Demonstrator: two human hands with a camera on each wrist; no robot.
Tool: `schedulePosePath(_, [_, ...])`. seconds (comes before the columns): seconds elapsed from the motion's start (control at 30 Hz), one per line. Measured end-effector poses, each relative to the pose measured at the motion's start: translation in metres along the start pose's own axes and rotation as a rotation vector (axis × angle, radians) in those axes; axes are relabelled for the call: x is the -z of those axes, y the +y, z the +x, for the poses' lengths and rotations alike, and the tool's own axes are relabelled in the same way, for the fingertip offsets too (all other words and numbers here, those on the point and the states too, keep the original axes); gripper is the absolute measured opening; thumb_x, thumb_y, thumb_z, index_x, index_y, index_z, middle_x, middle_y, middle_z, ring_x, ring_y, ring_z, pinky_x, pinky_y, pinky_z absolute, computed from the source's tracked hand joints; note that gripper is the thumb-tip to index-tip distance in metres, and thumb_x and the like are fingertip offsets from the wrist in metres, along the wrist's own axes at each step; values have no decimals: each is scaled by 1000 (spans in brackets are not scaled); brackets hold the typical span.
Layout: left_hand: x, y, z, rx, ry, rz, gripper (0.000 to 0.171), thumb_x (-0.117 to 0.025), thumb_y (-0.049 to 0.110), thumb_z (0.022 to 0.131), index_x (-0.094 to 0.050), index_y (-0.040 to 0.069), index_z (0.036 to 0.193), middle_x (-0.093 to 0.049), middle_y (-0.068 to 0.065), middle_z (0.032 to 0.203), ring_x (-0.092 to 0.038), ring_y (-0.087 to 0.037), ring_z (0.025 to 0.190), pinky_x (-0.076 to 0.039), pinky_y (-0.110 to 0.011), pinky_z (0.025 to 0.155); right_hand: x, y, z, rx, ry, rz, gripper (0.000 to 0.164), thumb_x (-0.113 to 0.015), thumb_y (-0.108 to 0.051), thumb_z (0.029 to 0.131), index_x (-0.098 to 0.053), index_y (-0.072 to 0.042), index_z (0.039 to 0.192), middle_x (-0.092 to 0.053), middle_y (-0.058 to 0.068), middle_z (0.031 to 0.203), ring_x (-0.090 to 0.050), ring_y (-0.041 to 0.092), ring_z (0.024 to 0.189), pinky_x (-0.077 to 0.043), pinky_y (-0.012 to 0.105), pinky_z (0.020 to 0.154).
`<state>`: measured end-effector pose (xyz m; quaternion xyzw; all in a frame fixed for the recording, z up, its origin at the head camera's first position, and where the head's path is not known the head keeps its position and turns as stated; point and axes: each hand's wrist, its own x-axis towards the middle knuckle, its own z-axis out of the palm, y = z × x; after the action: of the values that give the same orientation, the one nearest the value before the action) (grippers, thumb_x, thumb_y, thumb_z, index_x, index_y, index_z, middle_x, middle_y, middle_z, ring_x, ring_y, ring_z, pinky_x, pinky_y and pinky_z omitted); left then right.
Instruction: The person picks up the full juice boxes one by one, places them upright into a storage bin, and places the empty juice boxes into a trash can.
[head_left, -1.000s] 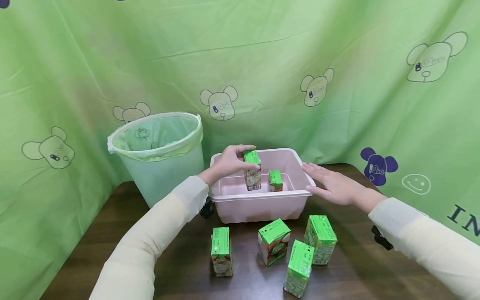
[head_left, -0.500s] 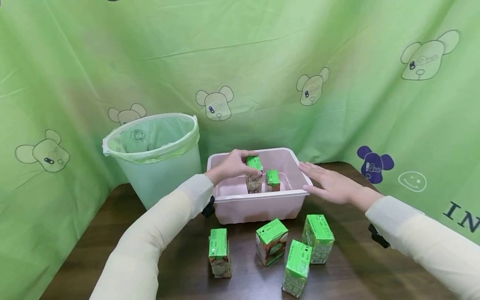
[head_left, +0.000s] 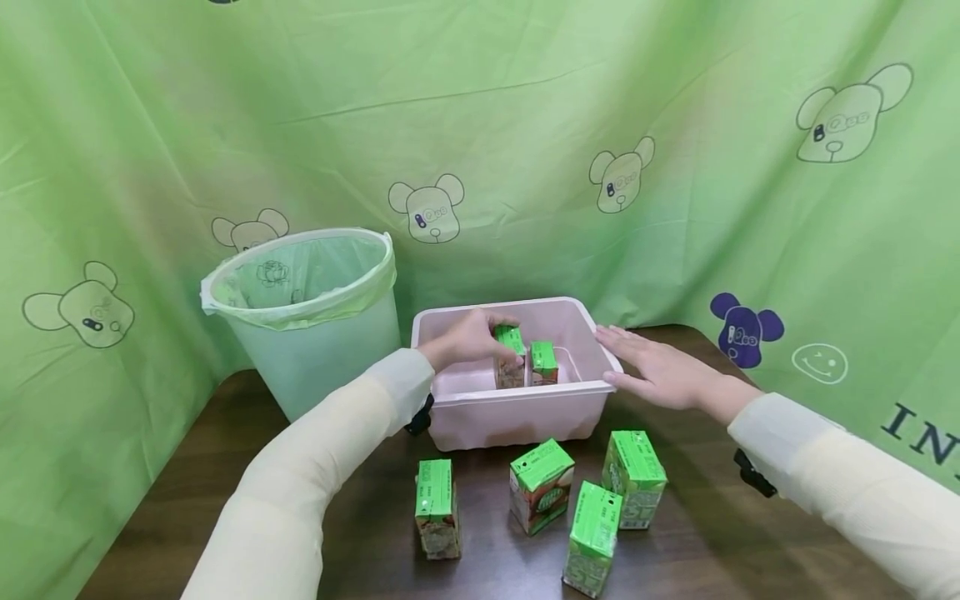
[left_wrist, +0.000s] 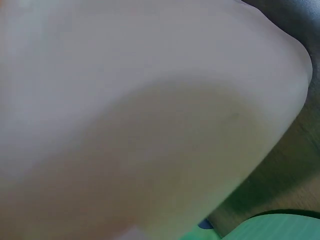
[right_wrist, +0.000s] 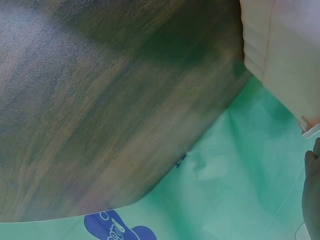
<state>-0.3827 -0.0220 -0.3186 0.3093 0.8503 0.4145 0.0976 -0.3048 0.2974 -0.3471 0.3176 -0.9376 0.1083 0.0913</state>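
Observation:
My left hand reaches into the pink plastic basin and grips a juice carton with a green top, thumb on the near side and fingers behind. The carton is upright, low inside the basin, beside a second juice carton standing there. My right hand rests with straight fingers against the basin's right rim. In the right wrist view the basin wall shows at the upper right with a sliver of the hand. The basin's pale wall fills most of the left wrist view.
In front of the basin, several more green-topped cartons stand on the dark wooden table, among them a left carton and a middle carton. A lined green bin is at the back left. A green printed curtain hangs behind.
My left hand has lowered its carton deeper into the basin and slightly right, closer to the carton standing there. The right hand keeps its place on the rim. The head view has shifted slightly.

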Motion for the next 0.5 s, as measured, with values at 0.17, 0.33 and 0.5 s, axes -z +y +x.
schedulePosePath(0.17, [-3,-1,3,-3,-7,44,67,-86,13,74,-58,2,134,-66,-5,118,-59,-10,81,-50,-20,71,1,-2,0,-7,-10,4,69,-51,-40,100,-27,-1,152,-27,18,156,-24,39,142,-25,57,111])
schedulePosePath(0.33, [-4,0,4,-4,-15,106,67,-86,15,74,-58,1,133,-63,-6,127,-57,-12,87,-49,-20,74,1,-3,0,-15,-13,3,69,-51,-40,100,-27,-2,152,-27,18,156,-23,39,142,-25,57,111])
schedulePosePath(0.5, [-6,-2,6,18,-23,127,69,-86,16,73,-57,2,134,-61,-5,132,-56,-11,95,-47,-20,81,2,-3,1,-9,-8,-3,69,-51,-40,100,-27,-2,152,-27,18,156,-24,38,142,-26,56,111])
